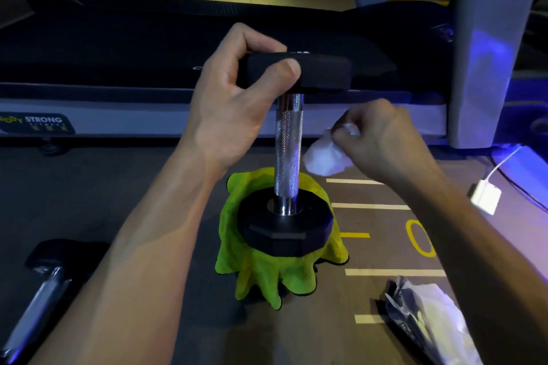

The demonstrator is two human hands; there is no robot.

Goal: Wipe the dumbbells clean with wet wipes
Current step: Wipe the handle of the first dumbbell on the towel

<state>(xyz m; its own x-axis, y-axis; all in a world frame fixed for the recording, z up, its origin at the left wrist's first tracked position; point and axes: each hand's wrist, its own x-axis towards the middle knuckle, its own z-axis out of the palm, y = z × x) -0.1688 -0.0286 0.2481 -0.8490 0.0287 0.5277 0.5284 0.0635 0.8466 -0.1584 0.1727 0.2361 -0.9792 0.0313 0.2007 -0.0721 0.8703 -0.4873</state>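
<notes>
A black dumbbell with a knurled chrome handle stands upright on its lower head, which rests on a lime-green cloth on the floor. My left hand grips the dumbbell's upper head from the left, thumb across its front edge. My right hand pinches a crumpled white wet wipe just right of the handle; the wipe hangs close to the chrome bar, and I cannot tell whether it touches. A second dumbbell lies on the floor at the lower left.
A treadmill with a grey side rail runs across the back. A grey upright post stands at the right. A wet-wipe pack lies on the floor at lower right. A white charger with cable sits on the floor at right.
</notes>
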